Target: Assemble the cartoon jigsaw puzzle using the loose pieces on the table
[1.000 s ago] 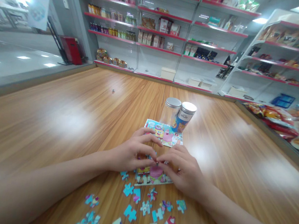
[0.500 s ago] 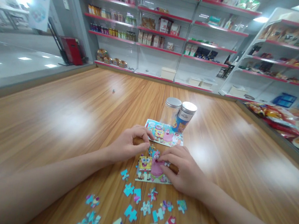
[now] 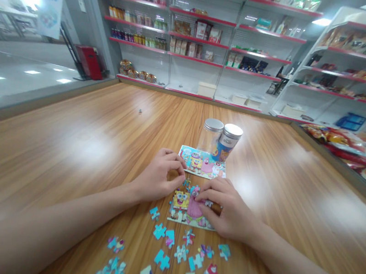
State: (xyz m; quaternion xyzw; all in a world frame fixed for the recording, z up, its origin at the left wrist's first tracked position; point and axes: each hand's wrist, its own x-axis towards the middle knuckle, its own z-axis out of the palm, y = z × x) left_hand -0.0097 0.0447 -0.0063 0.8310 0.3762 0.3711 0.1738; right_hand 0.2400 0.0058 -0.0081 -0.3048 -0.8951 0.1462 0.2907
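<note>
- Across the middle and bottom of the frame: a broad table of glossy striped brown wood [image 3: 300, 183], with a dark raised rim slanting down to left and right and running straight along the back.
- Open room to move: long stretches of wood at left and right, marked by pale glare patches, and more toward the back rim.
- Along the top: white metal shelving with red edges [image 3: 186, 75], stocked with bottles, boxes and bags.
- At far left, past the rim: shiny grey floor [image 3: 13, 66] and an upright red box [image 3: 90, 61].
- At far right, past the rim: shiny multicoloured packets [image 3: 348, 149].
- Right of centre: bare right hand [image 3: 198, 201], bent low over the puzzle, thumb and fingertips narrowly spaced; grip on any piece impossible to tell.
- Left of centre: bare left hand [image 3: 183, 178], curved, fingertips near the thumb at the puzzle's top; pinch likewise impossible to tell.
- Between, at centre: a partly assembled colourful cartoon puzzle [image 3: 181, 199], straight along its lower edge.
- Just above: clear jar with silver lid [image 3: 210, 136], beside a blue-and-white labelled jar [image 3: 224, 149], and a flat cartoon picture sheet [image 3: 196, 163].
- Lower centre: scattered small, mostly blue puzzle pieces [image 3: 162, 259], some cut by the frame's bottom edge.
</note>
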